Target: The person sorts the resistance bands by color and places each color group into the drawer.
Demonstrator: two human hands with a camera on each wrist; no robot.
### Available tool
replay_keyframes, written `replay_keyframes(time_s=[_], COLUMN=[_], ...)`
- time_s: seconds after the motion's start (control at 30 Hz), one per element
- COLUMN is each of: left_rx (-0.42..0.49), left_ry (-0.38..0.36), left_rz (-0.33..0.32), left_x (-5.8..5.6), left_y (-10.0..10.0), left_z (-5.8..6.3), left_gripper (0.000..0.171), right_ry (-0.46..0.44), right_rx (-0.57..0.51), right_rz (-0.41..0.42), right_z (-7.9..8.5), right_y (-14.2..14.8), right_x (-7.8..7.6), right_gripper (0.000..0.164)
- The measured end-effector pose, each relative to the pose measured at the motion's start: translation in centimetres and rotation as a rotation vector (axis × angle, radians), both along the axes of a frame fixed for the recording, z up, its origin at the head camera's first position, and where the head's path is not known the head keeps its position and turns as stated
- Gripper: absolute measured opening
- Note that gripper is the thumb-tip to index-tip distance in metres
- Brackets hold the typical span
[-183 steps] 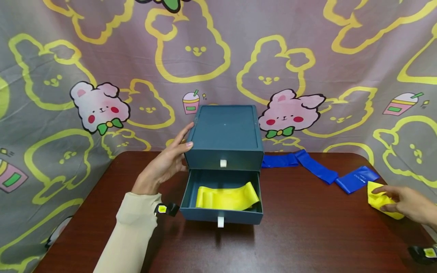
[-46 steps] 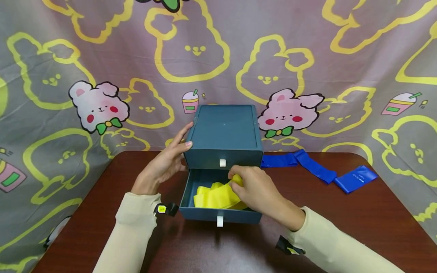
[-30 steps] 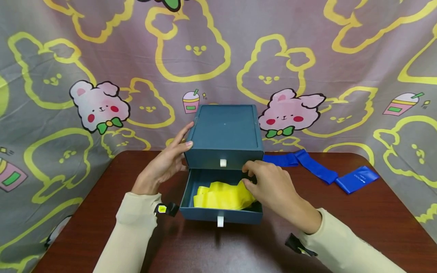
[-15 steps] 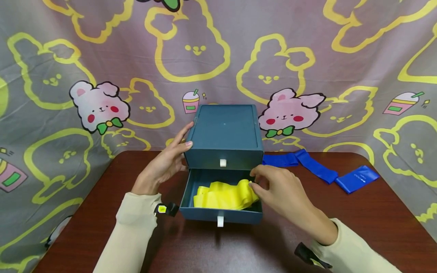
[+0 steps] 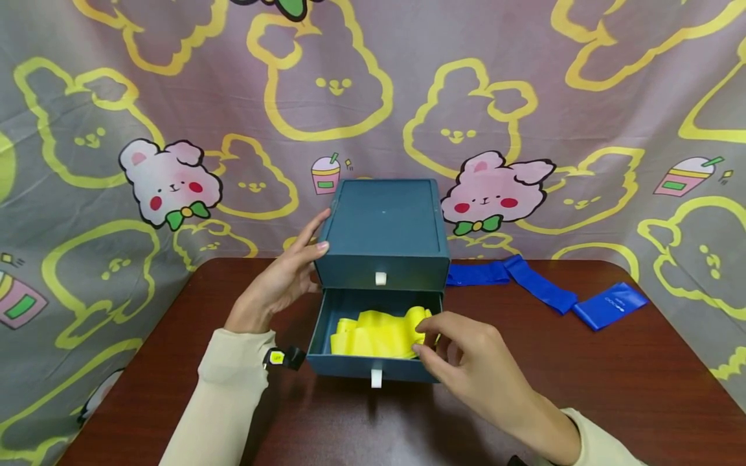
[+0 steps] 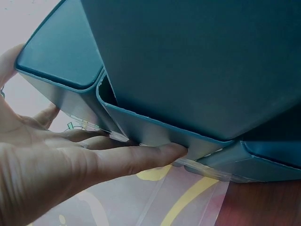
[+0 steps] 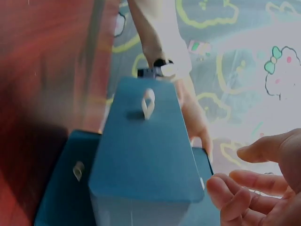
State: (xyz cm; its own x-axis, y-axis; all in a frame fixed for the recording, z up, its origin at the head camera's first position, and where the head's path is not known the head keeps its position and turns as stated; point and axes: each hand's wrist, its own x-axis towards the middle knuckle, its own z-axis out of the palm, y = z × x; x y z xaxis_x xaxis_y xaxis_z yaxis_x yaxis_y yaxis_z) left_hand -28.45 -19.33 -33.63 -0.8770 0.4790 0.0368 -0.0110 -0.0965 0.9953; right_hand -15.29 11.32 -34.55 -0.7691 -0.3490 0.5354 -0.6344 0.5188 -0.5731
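A small dark-teal two-drawer cabinet [image 5: 381, 217] stands at the back middle of the table in the head view. Its lower drawer [image 5: 344, 369] is pulled out, and a loosely folded yellow flat band [image 5: 373, 340] lies inside. My left hand [image 5: 282, 278] rests against the cabinet's left side, thumb at the upper edge; the left wrist view shows its fingers [image 6: 136, 157] fairly straight on the teal side. At the drawer's right front corner is my right hand [image 5: 478, 359], fingertips over the band's right end. In the right wrist view its loosely bent fingers [image 7: 235, 207] hold nothing.
A flat blue band [image 5: 542, 285] with white print lies bent across the brown table [image 5: 524, 401], right of the cabinet. The closed upper drawer has a white pull tab [image 5: 381, 278]; the lower one has another [image 5: 376, 378]. A patterned curtain [image 5: 373, 84] hangs behind the table.
My right hand brought a yellow piece from the table's right end into the lower drawer, let go, then shifted right and nearer to me. My left hand has stayed on the cabinet.
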Motion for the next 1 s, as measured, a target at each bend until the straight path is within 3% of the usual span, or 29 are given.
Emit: replay_keyframes(time_s=[0.4, 0.73, 0.83, 1.0], left_rx=[-0.004, -0.005, -0.005, -0.007], left_ry=[-0.003, -0.002, -0.001, -0.002], left_rz=[0.011, 0.009, 0.010, 0.012], left_x=[0.0, 0.1, 0.1, 0.1], left_y=[0.0, 0.0, 0.1, 0.1], left_z=[0.0, 0.0, 0.1, 0.1], left_gripper=[0.069, 0.069, 0.069, 0.069], right_ry=[0.005, -0.282, -0.332, -0.343], right_rx=[-0.107, -0.058, -0.043, -0.052], right_rz=[0.191, 0.278, 0.292, 0.306], right_z=[-3.0, -4.7, -5.2, -5.8], right_y=[-1.3, -2.2, -2.6, -3.2], right_x=[1.6, 1.7, 1.5, 1.1], right_gripper=[0.023, 0.023, 0.025, 0.026])
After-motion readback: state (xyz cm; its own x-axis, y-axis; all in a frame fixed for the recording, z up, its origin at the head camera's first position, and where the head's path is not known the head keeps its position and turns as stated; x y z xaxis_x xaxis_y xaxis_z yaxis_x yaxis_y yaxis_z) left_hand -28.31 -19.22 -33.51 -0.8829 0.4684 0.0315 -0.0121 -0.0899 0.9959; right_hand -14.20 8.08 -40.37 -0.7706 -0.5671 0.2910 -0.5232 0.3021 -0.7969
